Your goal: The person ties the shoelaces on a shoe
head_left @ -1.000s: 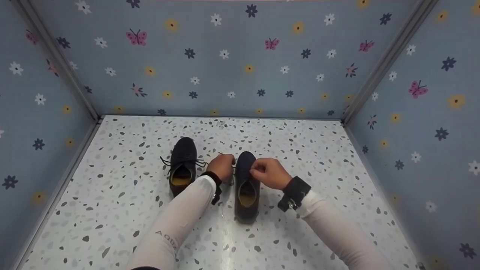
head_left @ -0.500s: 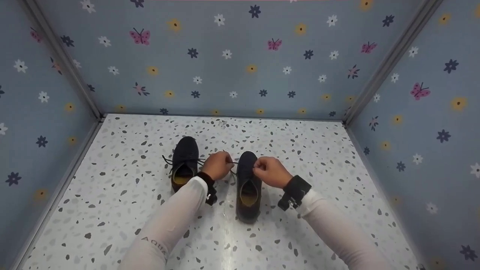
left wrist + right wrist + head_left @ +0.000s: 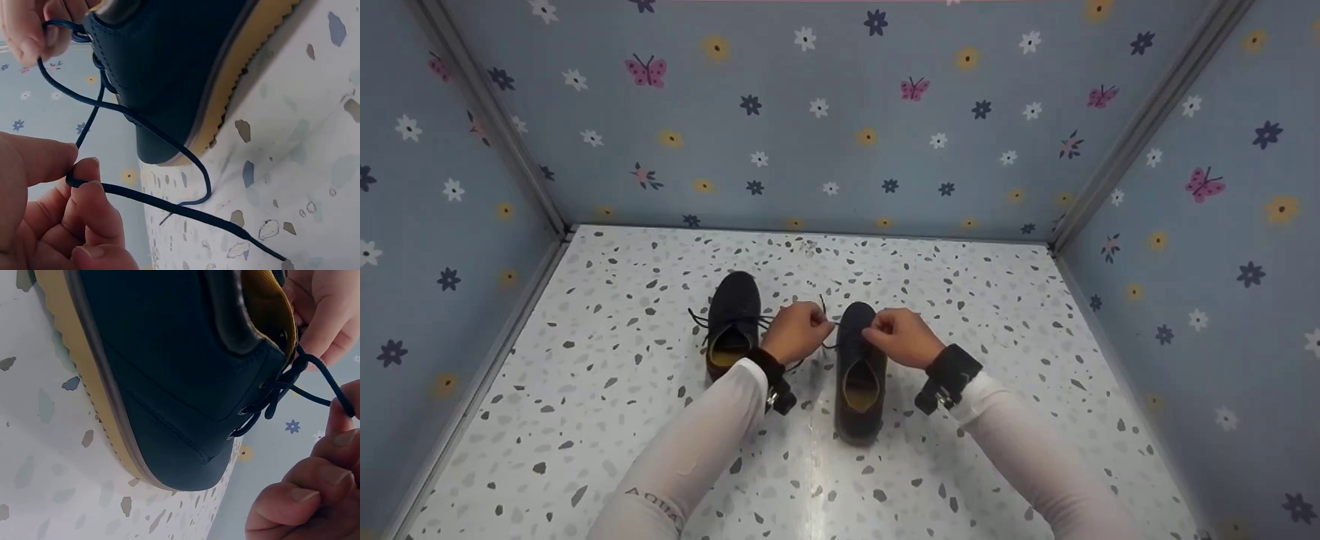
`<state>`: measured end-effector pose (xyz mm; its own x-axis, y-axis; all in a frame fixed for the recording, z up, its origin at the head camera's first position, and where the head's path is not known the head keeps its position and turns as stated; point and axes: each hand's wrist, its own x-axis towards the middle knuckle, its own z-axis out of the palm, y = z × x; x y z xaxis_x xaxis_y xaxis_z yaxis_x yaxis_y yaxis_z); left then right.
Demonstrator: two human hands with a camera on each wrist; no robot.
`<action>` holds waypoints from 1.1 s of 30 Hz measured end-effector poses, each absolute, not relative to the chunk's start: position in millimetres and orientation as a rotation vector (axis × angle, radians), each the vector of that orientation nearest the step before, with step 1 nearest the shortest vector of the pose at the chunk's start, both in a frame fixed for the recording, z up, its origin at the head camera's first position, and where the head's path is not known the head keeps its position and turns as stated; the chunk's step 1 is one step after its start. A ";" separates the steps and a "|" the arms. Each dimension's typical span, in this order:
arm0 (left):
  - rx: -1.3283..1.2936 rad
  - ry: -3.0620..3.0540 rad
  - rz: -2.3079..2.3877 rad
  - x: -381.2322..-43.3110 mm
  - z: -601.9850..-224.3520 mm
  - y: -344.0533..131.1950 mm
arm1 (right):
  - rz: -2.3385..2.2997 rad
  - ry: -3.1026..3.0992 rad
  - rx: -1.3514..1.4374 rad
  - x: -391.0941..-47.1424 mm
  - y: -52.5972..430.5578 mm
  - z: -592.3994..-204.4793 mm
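A dark blue lace-up shoe [image 3: 859, 375] with a tan ridged sole stands upright on the floor, toe pointing away. On its left side my left hand [image 3: 799, 334] pinches a dark blue lace [image 3: 169, 208] between thumb and fingers. The lace's free end trails past the fingers toward the floor. My right hand [image 3: 907, 337], at the shoe's right, pinches a bent stretch of lace close to the eyelets, seen at the top of the left wrist view. A crossed lace knot [image 3: 287, 379] lies over the shoe's tongue. The left hand partly covers the second, matching shoe [image 3: 733, 307].
The second shoe stands to the left, its laces spread to both sides. Speckled white flooring [image 3: 960, 465] lies under both shoes. Blue panels [image 3: 840, 165] printed with flowers and butterflies enclose the floor at the back, left and right.
My left hand has drawn slightly left, away from the shoe, with the lace, whose tip now sticks up beside it. My right hand stays at the shoe's right side.
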<state>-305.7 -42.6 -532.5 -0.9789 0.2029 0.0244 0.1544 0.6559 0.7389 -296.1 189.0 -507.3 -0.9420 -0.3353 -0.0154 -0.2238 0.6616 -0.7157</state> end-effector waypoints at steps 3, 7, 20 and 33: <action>0.311 2.784 1.286 -301.7 -527.9 -42.8 | -1.156 2.745 -0.459 -299.2 188.2 -506.2; 0.309 2.714 1.364 -294.0 -521.9 -43.4 | -1.143 2.783 -0.449 -302.9 186.9 -506.2; 0.398 2.408 1.577 -264.2 -509.0 -35.9 | -1.101 2.786 -0.381 -310.9 188.2 -502.0; 0.212 1.865 1.787 -241.4 -512.0 -13.7 | -1.093 2.746 -0.368 -315.6 192.9 -498.9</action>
<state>-241.4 -13.7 -512.0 -0.8402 0.4694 -0.2715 -0.2512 0.1067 0.9620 -315.6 192.9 -498.9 -0.9563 -0.2862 -0.0596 -0.1669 0.7019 -0.6925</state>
